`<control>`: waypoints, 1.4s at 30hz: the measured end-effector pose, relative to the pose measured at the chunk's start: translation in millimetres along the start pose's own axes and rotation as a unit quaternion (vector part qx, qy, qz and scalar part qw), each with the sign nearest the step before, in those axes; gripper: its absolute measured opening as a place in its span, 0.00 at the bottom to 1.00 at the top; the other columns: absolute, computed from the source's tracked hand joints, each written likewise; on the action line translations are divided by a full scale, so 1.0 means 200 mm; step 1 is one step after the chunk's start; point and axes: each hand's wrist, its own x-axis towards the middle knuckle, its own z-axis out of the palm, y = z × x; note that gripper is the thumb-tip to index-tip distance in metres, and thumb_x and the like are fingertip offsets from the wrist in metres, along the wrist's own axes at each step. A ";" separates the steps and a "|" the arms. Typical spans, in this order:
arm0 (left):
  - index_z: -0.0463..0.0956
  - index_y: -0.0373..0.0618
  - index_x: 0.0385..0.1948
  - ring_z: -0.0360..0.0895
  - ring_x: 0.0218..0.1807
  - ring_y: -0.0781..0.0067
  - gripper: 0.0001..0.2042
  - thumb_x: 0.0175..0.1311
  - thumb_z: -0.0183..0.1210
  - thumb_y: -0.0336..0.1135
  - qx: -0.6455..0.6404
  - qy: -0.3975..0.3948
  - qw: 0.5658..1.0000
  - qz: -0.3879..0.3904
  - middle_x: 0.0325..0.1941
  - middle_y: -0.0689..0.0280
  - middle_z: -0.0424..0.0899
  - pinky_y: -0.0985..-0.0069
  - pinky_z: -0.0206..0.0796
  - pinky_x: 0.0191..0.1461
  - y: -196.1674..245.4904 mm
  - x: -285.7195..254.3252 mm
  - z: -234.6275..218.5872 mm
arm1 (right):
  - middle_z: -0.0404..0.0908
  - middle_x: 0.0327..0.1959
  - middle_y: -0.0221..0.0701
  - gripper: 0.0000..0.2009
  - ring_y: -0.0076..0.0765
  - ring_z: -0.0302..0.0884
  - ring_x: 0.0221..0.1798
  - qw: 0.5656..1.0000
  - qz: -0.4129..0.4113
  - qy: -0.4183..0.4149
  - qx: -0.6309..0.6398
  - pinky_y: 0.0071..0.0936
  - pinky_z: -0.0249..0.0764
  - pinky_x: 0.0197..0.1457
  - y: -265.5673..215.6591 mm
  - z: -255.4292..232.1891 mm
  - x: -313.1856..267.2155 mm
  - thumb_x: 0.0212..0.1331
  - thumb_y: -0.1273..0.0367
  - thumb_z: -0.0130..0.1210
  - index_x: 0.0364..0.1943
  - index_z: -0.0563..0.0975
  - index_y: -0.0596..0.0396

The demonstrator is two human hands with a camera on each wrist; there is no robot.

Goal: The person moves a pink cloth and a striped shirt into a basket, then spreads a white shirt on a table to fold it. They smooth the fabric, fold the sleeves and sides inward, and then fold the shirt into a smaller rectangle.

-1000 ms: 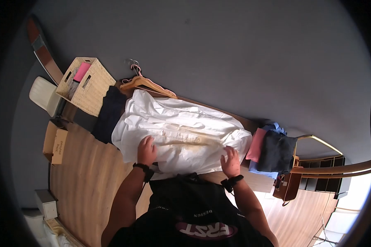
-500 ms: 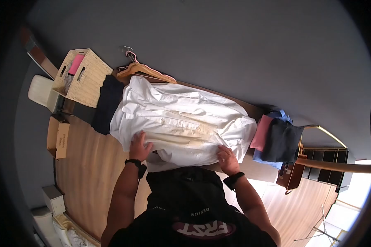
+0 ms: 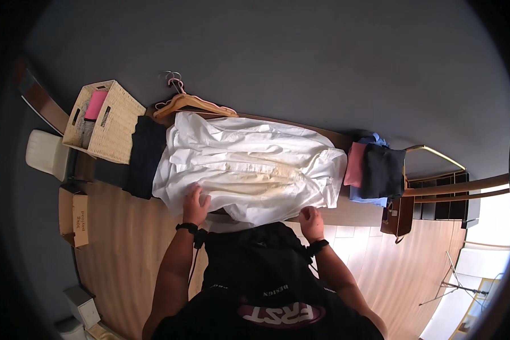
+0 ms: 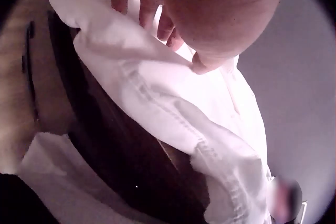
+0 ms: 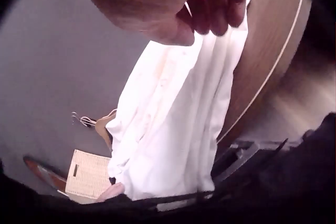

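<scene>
A white shirt (image 3: 249,144) lies spread and wrinkled across the table, with a yellowish-brown patch over its middle. On its near left part rests my left hand (image 3: 195,208), fingers apart and relaxed; the left wrist view shows this hand (image 4: 210,8) over the cloth (image 4: 173,92), thumb tip touching it. My right hand (image 3: 312,223) is at the shirt's near edge, right of the middle. In the right wrist view, the curled fingers and thumb of this hand (image 5: 173,8) pinch the cloth (image 5: 173,87), which falls in long folds from the fingertips.
Wooden hangers (image 3: 195,103) lie at the back left beside a wicker basket (image 3: 116,127) holding pink and striped cloth. Dark folded cloth (image 3: 146,158) borders the shirt's left. Folded pink (image 3: 355,164) and black garments (image 3: 382,171) lie right. A cardboard box (image 3: 73,218) stands lower left.
My right hand has moved from the top of the shirt down to its near edge, its fingers now curled on the cloth. The left hand stays on the shirt. The head view has shifted.
</scene>
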 end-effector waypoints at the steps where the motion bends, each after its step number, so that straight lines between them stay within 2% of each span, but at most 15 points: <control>1: 0.72 0.41 0.55 0.69 0.63 0.46 0.22 0.62 0.61 0.40 0.015 0.005 1.000 -0.014 0.64 0.52 0.73 0.56 0.61 0.66 0.00 0.00 -0.03 | 0.83 0.31 0.38 0.11 0.39 0.82 0.34 1.000 0.004 -0.008 0.022 0.31 0.77 0.40 0.07 0.08 -0.03 0.58 0.66 0.60 0.38 0.80 0.59; 4: 0.74 0.39 0.52 0.71 0.60 0.46 0.19 0.62 0.60 0.38 0.056 0.024 0.998 -0.028 0.60 0.51 0.75 0.58 0.63 0.64 -0.04 -0.02 -0.14 | 0.85 0.30 0.37 0.16 0.33 0.81 0.31 0.952 0.137 -0.233 0.142 0.28 0.76 0.37 0.05 0.19 -0.10 0.59 0.62 0.62 0.41 0.80 0.62; 5: 0.74 0.38 0.52 0.71 0.60 0.46 0.19 0.62 0.60 0.38 0.067 0.033 0.997 -0.012 0.60 0.51 0.75 0.57 0.63 0.64 -0.09 -0.03 -0.15 | 0.85 0.38 0.36 0.20 0.28 0.81 0.37 0.918 0.201 -0.308 0.149 0.25 0.76 0.39 0.02 0.18 -0.12 0.60 0.61 0.61 0.49 0.78 0.64; 8: 0.76 0.36 0.51 0.71 0.61 0.47 0.18 0.63 0.59 0.37 0.084 0.037 0.995 0.040 0.58 0.51 0.76 0.58 0.62 0.65 -0.16 -0.02 -0.20 | 0.83 0.45 0.35 0.24 0.28 0.80 0.42 0.921 0.186 -0.301 0.162 0.24 0.75 0.43 0.10 0.35 -0.17 0.61 0.61 0.60 0.57 0.73 0.63; 10: 0.76 0.36 0.51 0.70 0.61 0.47 0.18 0.63 0.59 0.37 0.072 0.032 0.995 0.065 0.58 0.51 0.76 0.58 0.61 0.66 -0.18 0.00 -0.21 | 0.80 0.49 0.35 0.26 0.27 0.78 0.46 0.900 0.159 -0.307 0.264 0.25 0.75 0.46 -0.01 0.36 -0.20 0.62 0.61 0.60 0.60 0.70 0.61; 11: 0.76 0.37 0.52 0.70 0.62 0.47 0.18 0.64 0.58 0.38 0.074 0.021 0.995 0.058 0.58 0.51 0.77 0.58 0.61 0.67 -0.17 0.01 -0.21 | 0.79 0.51 0.35 0.27 0.27 0.77 0.48 0.886 0.146 -0.307 0.315 0.25 0.75 0.47 -0.06 0.37 -0.21 0.62 0.61 0.60 0.61 0.68 0.60; 14: 0.76 0.37 0.52 0.70 0.63 0.47 0.18 0.65 0.57 0.39 0.084 0.041 0.994 0.060 0.58 0.52 0.77 0.58 0.61 0.67 -0.15 0.01 -0.19 | 0.78 0.53 0.35 0.23 0.31 0.76 0.52 0.805 0.244 -0.337 0.423 0.29 0.74 0.52 0.00 0.49 -0.18 0.63 0.63 0.59 0.59 0.69 0.57; 17: 0.76 0.38 0.52 0.70 0.62 0.47 0.17 0.65 0.58 0.37 0.095 0.030 0.993 0.064 0.59 0.52 0.76 0.60 0.61 0.67 -0.15 0.02 -0.21 | 0.78 0.53 0.35 0.18 0.34 0.76 0.53 0.799 0.303 -0.281 0.437 0.34 0.74 0.56 -0.03 0.53 -0.19 0.65 0.65 0.57 0.56 0.70 0.56; 23: 0.76 0.38 0.51 0.71 0.62 0.50 0.17 0.66 0.57 0.38 0.085 0.011 0.993 0.086 0.59 0.53 0.77 0.61 0.63 0.66 -0.19 0.02 -0.24 | 0.80 0.48 0.37 0.14 0.39 0.78 0.53 0.753 0.307 -0.215 0.541 0.40 0.74 0.59 0.07 0.65 -0.22 0.66 0.67 0.53 0.51 0.74 0.59; 26: 0.76 0.38 0.51 0.71 0.62 0.50 0.17 0.66 0.56 0.38 0.078 0.010 0.993 0.089 0.59 0.53 0.77 0.61 0.63 0.66 -0.22 0.03 -0.24 | 0.81 0.40 0.36 0.10 0.35 0.78 0.43 0.742 0.294 -0.176 0.576 0.37 0.76 0.53 0.13 0.66 -0.27 0.65 0.67 0.50 0.41 0.77 0.60; 29: 0.77 0.37 0.48 0.72 0.61 0.49 0.15 0.64 0.58 0.38 0.068 0.015 0.994 0.080 0.57 0.54 0.78 0.58 0.63 0.65 -0.25 0.05 -0.24 | 0.82 0.37 0.37 0.14 0.42 0.81 0.42 0.832 0.246 -0.155 0.473 0.41 0.77 0.53 0.29 0.63 -0.33 0.63 0.65 0.46 0.44 0.76 0.61; 32: 0.77 0.38 0.45 0.72 0.60 0.49 0.14 0.63 0.59 0.36 0.046 0.031 0.995 0.084 0.56 0.54 0.78 0.58 0.64 0.63 -0.28 0.06 -0.27 | 0.78 0.29 0.33 0.14 0.38 0.79 0.32 0.820 0.284 -0.022 0.497 0.38 0.78 0.39 0.12 0.42 -0.45 0.63 0.61 0.43 0.36 0.75 0.57; 36: 0.77 0.39 0.42 0.74 0.56 0.49 0.10 0.59 0.59 0.31 0.050 0.075 0.995 0.032 0.51 0.56 0.80 0.58 0.65 0.60 -0.44 0.05 -0.23 | 0.71 0.21 0.28 0.13 0.28 0.70 0.22 0.839 0.334 0.185 0.389 0.30 0.70 0.23 0.27 0.28 -0.54 0.63 0.61 0.45 0.25 0.72 0.53; 39: 0.73 0.38 0.48 0.71 0.58 0.47 0.17 0.55 0.61 0.28 0.060 0.110 0.992 -0.023 0.54 0.52 0.76 0.57 0.64 0.62 -0.42 0.04 -0.29 | 0.72 0.21 0.28 0.10 0.26 0.70 0.22 0.901 0.296 0.238 0.212 0.28 0.70 0.23 0.65 0.37 -0.59 0.61 0.64 0.49 0.28 0.74 0.55; 42: 0.68 0.36 0.53 0.69 0.60 0.46 0.24 0.54 0.65 0.30 0.050 0.140 0.986 -0.081 0.55 0.50 0.73 0.58 0.63 0.63 -0.41 0.03 -0.32 | 0.75 0.24 0.28 0.09 0.26 0.72 0.24 0.915 0.308 0.154 0.211 0.26 0.70 0.25 0.78 0.42 -0.60 0.60 0.66 0.53 0.34 0.77 0.59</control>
